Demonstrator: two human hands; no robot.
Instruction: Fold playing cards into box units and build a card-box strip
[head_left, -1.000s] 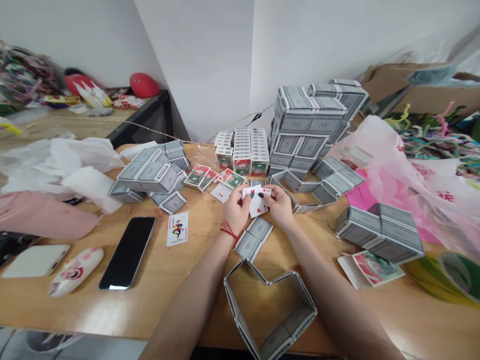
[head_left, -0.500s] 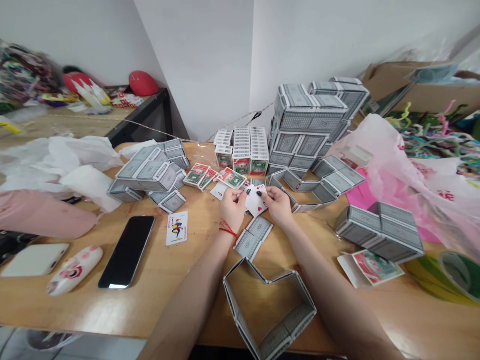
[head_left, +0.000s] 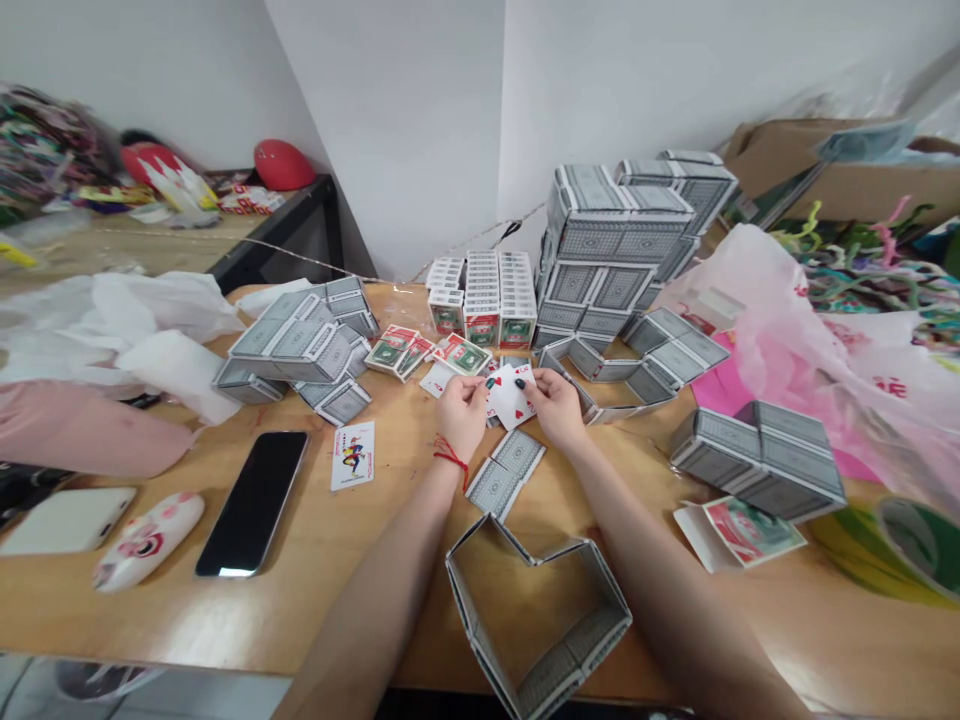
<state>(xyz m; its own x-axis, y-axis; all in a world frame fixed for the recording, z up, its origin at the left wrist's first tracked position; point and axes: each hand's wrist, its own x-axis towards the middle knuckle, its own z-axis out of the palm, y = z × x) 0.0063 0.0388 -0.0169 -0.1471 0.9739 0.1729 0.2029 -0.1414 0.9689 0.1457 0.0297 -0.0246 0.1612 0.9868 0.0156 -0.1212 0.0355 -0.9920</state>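
My left hand (head_left: 463,412) pinches one playing card at its edge, a red string round the wrist. A heart card (head_left: 514,398) is pinched by my right hand (head_left: 556,405), and the two cards overlap between my thumbs. Below them two joined cards (head_left: 504,474) lie back side up on the table. Nearer to me, between my forearms, stands a heart-shaped frame (head_left: 574,645) of folded cards. Several loose cards (head_left: 436,378) lie behind my left hand. A joker card (head_left: 352,456) rests face up to the left.
Card boxes (head_left: 481,298) stand stacked at the back, beside a tall structure of folded cards (head_left: 621,240). Another card structure (head_left: 289,335) is at left, one (head_left: 759,460) at right. A phone (head_left: 253,503), a mouse (head_left: 150,540) and green-yellow tape (head_left: 892,550) lie on the table.
The two cards between my hands have spread slightly apart, showing more of the left one's face. My hands stay in nearly the same place.
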